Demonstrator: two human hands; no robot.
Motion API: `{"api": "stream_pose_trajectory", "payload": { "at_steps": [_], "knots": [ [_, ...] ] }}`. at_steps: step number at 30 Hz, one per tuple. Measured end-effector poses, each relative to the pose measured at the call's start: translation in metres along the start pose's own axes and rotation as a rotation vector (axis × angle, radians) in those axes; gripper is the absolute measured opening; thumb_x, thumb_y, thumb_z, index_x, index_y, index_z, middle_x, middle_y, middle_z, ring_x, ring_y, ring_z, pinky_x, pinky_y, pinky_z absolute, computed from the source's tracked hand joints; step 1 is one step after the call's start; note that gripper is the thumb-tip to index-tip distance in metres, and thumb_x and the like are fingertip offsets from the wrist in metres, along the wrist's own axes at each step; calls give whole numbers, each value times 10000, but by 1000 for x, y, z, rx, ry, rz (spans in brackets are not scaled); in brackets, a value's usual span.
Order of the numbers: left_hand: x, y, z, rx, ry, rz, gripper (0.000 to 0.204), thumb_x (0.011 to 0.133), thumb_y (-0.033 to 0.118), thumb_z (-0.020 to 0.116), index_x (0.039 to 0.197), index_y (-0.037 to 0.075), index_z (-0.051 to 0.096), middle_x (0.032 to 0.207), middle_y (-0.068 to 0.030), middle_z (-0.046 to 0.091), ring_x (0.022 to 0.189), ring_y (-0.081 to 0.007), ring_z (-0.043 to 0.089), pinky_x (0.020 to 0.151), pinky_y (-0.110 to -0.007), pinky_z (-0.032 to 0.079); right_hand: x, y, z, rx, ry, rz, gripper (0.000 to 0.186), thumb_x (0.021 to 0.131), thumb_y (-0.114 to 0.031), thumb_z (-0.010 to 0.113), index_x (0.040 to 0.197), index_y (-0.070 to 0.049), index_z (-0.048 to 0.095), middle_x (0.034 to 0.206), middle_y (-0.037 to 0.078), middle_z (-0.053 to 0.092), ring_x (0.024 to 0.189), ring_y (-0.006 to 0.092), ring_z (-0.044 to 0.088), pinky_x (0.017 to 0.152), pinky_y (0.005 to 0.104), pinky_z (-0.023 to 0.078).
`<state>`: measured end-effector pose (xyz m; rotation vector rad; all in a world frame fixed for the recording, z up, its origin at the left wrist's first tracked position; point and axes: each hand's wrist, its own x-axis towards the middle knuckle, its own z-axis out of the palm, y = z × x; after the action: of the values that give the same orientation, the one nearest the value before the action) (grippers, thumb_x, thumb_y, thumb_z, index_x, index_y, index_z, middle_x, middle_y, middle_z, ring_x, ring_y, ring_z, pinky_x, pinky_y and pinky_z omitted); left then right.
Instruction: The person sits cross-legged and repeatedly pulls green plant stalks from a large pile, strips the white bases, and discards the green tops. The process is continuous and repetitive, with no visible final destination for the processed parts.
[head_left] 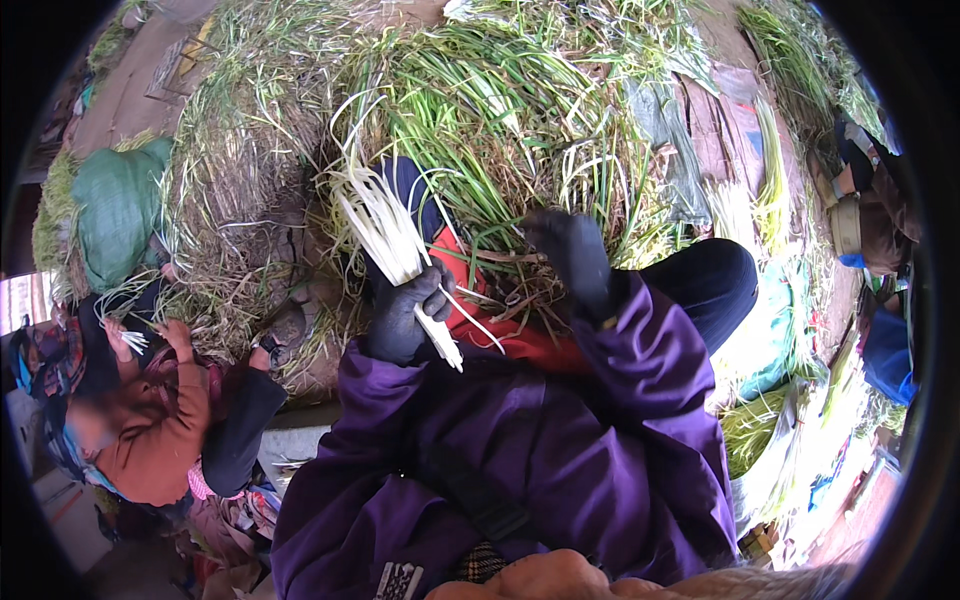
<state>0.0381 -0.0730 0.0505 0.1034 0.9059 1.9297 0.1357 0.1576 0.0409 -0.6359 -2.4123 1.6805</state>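
In dark gloves, my left hand [415, 305] is closed around a bunch of long white stalks [385, 225], held upright and leaning left, with loose pale strands curling from it. My right hand [570, 250] is to its right at the edge of a large heap of green and straw-coloured leaves [500, 110]. Its gloved fingers are curled, and I cannot make out whether they grip anything. Red cloth [465, 325] with scraps of dry leaf lies over my lap between the two hands.
A co-worker [145, 435] sits at left handling white stalks, beside a green sack [120, 215]. Dry straw [240, 180] is piled between us. At right are pale bundles [770, 190], a teal sack [780, 340] and another person [875, 210].
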Motion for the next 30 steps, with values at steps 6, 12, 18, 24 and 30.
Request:
{"api": "stream_pose_trajectory", "payload": {
  "at_steps": [6,12,18,24,30],
  "knots": [
    [12,-1,6,54,75,153,205,923,181,593,1045,32,525,896,-60,539,581,-48,405,560,-220,379,-55,-5,38,19,-210,-209,243,816,-175,692,1010,-32,670,827,170,665,726,268,657,647,356,501],
    [12,-5,17,94,51,135,217,911,177,604,1060,38,531,916,-73,558,598,-57,424,580,-230,394,-60,-17,44,45,-131,-147,130,839,-128,681,915,-24,665,663,94,588,576,153,526,572,302,447],
    [10,-13,18,130,47,134,204,915,214,608,1018,58,527,875,-64,545,602,-67,421,584,-233,389,-62,7,41,389,111,-2,113,871,-70,641,953,6,651,790,67,630,690,109,553,622,261,465],
    [19,-7,10,63,22,147,168,933,194,578,1027,59,548,874,-42,533,597,-49,411,586,-229,388,-30,114,-8,-328,974,105,552,785,-201,750,1210,53,505,1114,237,561,1042,356,543,909,423,438],
    [24,5,4,-16,44,151,145,946,196,567,1001,68,524,878,-52,547,602,-50,401,576,-226,362,-14,192,-30,-281,766,661,797,770,-426,722,1281,107,423,1075,306,604,950,437,606,858,472,468]
  ]
}}
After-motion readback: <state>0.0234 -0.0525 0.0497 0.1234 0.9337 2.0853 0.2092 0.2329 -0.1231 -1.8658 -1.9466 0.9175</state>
